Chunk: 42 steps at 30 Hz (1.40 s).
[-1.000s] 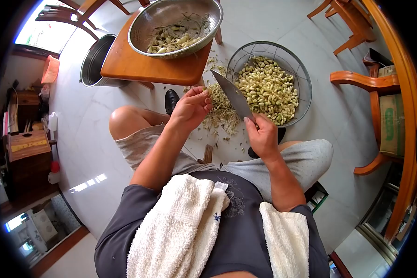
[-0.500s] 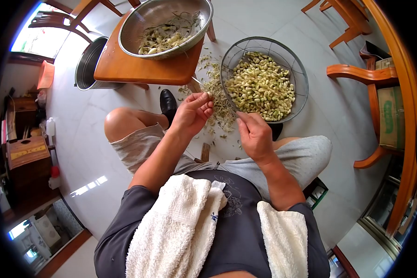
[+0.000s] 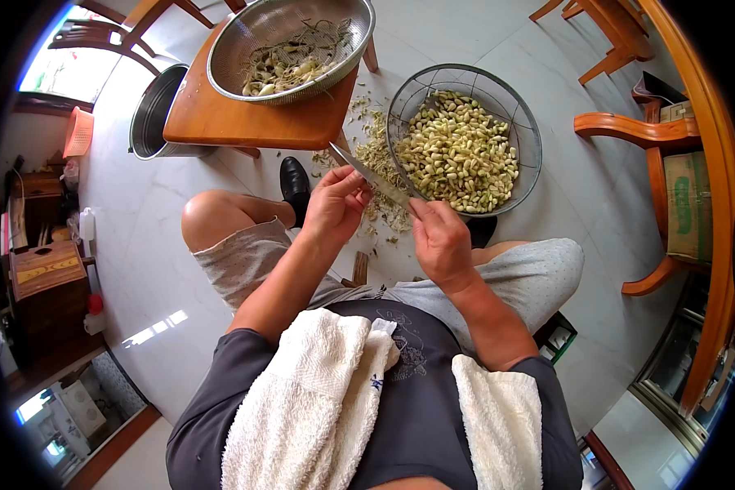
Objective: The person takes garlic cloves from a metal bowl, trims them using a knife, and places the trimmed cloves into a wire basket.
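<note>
My right hand [image 3: 443,245] is closed around the handle end of a knife [image 3: 378,180], whose thin metal blade points up and left. Pinched fingers of my left hand [image 3: 335,208] meet the blade near its middle. They hold a small pale bulb, mostly hidden by the fingers and blade. Beyond my right hand, a round wire-mesh basket [image 3: 534,163] on the floor holds many trimmed pale-green bulbs [image 3: 457,151]. Up and left, a metal colander [image 3: 220,61] contains untrimmed bulbs with stringy stems [image 3: 290,65].
The colander stands on a wooden stool [image 3: 245,122]. Trimmings [image 3: 376,155] litter the floor between stool and basket. A metal bucket [image 3: 151,122] is behind the stool at left. Wooden chair legs [image 3: 629,126] and a cardboard box [image 3: 688,204] are at right. White towels [image 3: 302,392] hang over my shoulders.
The knife blade has turned so its flat side shows, lying across between both hands at my left fingertips. My right hand has shifted slightly. The basket and colander stay put.
</note>
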Tool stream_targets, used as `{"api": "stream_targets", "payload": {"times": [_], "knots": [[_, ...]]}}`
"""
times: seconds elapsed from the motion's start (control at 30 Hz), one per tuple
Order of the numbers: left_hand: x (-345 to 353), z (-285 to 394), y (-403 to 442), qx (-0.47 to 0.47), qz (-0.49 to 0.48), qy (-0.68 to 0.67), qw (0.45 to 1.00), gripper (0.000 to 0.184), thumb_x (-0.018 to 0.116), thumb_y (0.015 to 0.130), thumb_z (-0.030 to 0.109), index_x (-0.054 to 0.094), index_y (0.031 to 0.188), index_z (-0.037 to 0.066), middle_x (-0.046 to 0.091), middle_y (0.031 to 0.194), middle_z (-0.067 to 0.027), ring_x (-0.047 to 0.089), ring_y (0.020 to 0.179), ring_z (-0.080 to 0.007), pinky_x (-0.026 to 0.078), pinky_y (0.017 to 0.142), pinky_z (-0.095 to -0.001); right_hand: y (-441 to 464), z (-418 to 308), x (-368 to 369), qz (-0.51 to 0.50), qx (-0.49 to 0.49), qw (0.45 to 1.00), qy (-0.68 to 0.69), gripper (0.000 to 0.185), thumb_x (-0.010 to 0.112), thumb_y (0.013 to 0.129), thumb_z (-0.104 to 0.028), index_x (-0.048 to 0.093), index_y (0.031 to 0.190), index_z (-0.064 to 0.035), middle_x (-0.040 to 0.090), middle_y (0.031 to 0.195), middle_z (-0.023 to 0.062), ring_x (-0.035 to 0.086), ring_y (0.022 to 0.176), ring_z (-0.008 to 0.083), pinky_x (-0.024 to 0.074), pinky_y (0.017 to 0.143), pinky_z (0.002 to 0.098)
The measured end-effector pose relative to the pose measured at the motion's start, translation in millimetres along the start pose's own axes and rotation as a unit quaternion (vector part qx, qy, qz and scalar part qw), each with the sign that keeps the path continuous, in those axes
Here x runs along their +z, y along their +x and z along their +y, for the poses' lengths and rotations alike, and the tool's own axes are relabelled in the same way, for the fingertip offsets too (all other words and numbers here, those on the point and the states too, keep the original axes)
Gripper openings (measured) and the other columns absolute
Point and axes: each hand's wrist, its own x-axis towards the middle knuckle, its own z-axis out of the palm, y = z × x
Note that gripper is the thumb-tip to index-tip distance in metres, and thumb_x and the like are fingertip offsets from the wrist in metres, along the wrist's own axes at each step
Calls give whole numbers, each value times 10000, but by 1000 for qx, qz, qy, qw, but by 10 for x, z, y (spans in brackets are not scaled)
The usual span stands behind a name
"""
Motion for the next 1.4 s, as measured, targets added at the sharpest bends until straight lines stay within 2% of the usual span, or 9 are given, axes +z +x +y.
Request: {"api": "stream_targets", "payload": {"times": [0.23,0.57,0.77,0.83,0.97,1.07,1.17,1.33,1.4], "knots": [[38,99,-31,7,-72,17,997,93,561,911,82,571,975,15,614,867,-55,582,790,-139,471,711,-261,-121,303,118,-81,136,987,-29,117,590,805,-98,645,881,-29,576,768,179,584,721,380,468,643,452],[109,-22,287,-72,-33,2,997,126,563,910,79,519,992,-6,578,884,-76,551,755,-140,467,643,-226,-38,382,116,-139,255,956,43,144,603,795,-139,646,810,-2,610,739,240,600,757,415,476,669,457],[811,-331,736,-107,-85,99,986,355,618,875,91,495,1163,-76,604,1017,-148,598,863,-193,526,707,-274,-140,629,230,-176,256,950,-38,168,595,803,-155,643,820,5,626,761,227,606,788,419,484,698,464],[1128,-384,898,-113,-119,326,931,467,647,855,128,460,1227,-82,591,1081,-174,595,939,-212,550,668,-293,-93,675,244,-204,266,939,-71,171,587,804,-155,637,825,7,627,772,226,604,805,418,484,706,465],[1399,233,862,17,-219,548,807,309,651,840,159,617,1063,-51,665,892,-131,652,738,-175,563,634,-289,-100,640,150,-174,234,956,11,205,597,788,-181,608,807,22,596,750,253,571,777,442,461,671,460],[1484,1082,897,171,-117,647,734,189,635,815,152,677,942,19,684,781,-98,647,650,-157,528,584,-295,-80,575,110,-168,231,958,8,212,602,790,-181,564,747,24,572,708,251,560,733,442,445,625,459],[1139,1862,1478,334,-41,787,517,172,636,735,139,671,878,52,669,802,-126,645,723,-272,504,680,-372,-89,591,134,-178,229,957,10,221,606,793,-184,546,720,15,559,683,242,551,704,437,435,600,462],[622,2235,1994,248,-7,895,371,145,621,731,96,670,865,64,656,829,-146,630,816,-327,494,737,-397,-2,511,125,-184,230,956,13,217,607,800,-194,559,724,3,563,685,232,554,702,431,437,604,466],[583,2243,2082,223,9,903,367,157,609,730,85,668,875,68,656,854,-151,625,842,-338,489,748,-411,22,508,127,-180,229,956,23,213,607,801,-195,565,734,3,566,686,229,556,704,428,439,604,464]]}}
